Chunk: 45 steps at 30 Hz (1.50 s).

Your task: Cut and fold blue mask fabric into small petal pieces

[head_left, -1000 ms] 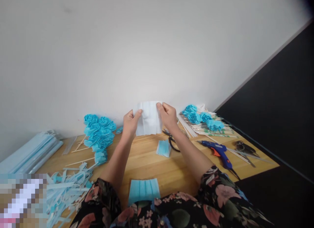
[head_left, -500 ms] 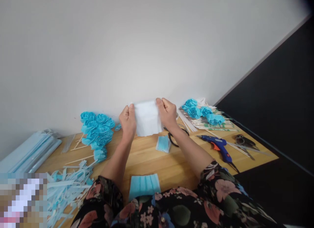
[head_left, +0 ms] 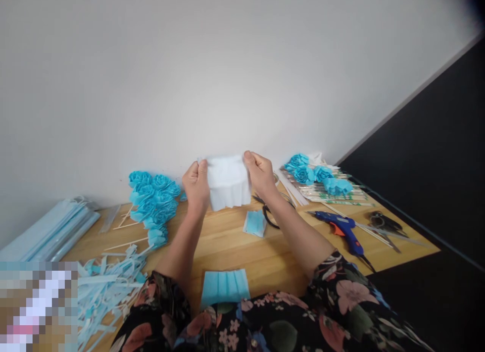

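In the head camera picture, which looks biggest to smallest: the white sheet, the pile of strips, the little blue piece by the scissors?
1. pile of strips, though it lies nearer the camera
2. white sheet
3. little blue piece

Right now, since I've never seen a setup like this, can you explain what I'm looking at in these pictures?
There's no machine here, just a person's bare hands. One camera, worn on the head, looks forward and down at them. The left hand and right hand each grip one side of a white sheet, held up above a wooden table. On the table's left lie blue flowers and loose pale strips. In the middle is a small blue piece, with a pleated blue sheet nearer the body. On the right lies a blue glue gun.
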Available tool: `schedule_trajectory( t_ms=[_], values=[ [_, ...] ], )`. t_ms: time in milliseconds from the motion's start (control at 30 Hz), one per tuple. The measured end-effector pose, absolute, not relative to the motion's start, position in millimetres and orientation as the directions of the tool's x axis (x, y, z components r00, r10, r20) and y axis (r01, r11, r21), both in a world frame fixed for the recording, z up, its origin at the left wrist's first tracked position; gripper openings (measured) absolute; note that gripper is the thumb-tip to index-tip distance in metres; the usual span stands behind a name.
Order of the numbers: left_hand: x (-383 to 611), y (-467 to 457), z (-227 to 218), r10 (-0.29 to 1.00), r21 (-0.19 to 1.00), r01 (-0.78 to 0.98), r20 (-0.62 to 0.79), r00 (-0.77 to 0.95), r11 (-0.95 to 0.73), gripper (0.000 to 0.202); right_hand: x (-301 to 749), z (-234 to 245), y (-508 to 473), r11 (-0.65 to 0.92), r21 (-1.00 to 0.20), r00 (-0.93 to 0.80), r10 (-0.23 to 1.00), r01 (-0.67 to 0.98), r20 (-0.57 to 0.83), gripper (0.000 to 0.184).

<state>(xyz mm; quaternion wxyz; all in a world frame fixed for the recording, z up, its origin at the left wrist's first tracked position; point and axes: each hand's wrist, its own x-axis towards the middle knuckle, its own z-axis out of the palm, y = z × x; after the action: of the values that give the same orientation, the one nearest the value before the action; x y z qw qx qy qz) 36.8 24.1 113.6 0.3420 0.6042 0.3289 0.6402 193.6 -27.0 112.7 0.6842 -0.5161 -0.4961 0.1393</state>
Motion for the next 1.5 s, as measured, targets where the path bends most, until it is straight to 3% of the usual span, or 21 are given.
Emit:
schedule_trajectory(
  t_ms=[100,200,367,467,567,767,1000,1133,1500],
  values=[
    [34,23,119,0.839,0.835,-0.078,0.540,-0.072,-0.544,0.053,195,113,-26,0.384,-0.921,0.375,0.845,0.070,0.381,0.060],
    [32,24,120,0.849,0.841,-0.125,0.515,-0.117,-0.527,0.055,194,114,-28,0.331,-0.943,0.304,0.901,-0.024,0.309,0.063],
    [34,28,117,0.896,0.838,-0.320,0.426,-0.121,-0.442,0.050,190,115,-32,0.387,-0.916,0.335,0.854,0.104,0.399,0.054],
    [39,30,116,0.946,0.813,-0.535,0.316,0.073,-0.230,0.046,190,117,-34,0.425,-0.882,0.408,0.782,0.206,0.472,0.048],
    [42,32,115,0.927,0.805,-0.586,0.286,0.242,-0.096,0.053,190,120,-36,0.434,-0.858,0.461,0.723,0.276,0.514,0.047],
    [40,35,110,0.934,0.864,-0.473,0.295,0.201,-0.171,0.040,190,123,-39,0.445,-0.830,0.478,0.679,0.335,0.557,0.044],
    [36,29,110,0.859,0.847,-0.151,0.511,-0.038,-0.510,0.048,186,124,-41,0.452,-0.791,0.451,0.653,0.413,0.609,0.040],
    [35,24,114,0.801,0.803,0.007,0.594,-0.075,-0.595,0.051,184,125,-43,0.441,-0.780,0.455,0.639,0.444,0.620,0.037],
    [35,19,122,0.764,0.771,0.046,0.635,-0.115,-0.635,0.051,183,123,-45,0.468,-0.743,0.447,0.598,0.479,0.665,0.033]
  ],
)
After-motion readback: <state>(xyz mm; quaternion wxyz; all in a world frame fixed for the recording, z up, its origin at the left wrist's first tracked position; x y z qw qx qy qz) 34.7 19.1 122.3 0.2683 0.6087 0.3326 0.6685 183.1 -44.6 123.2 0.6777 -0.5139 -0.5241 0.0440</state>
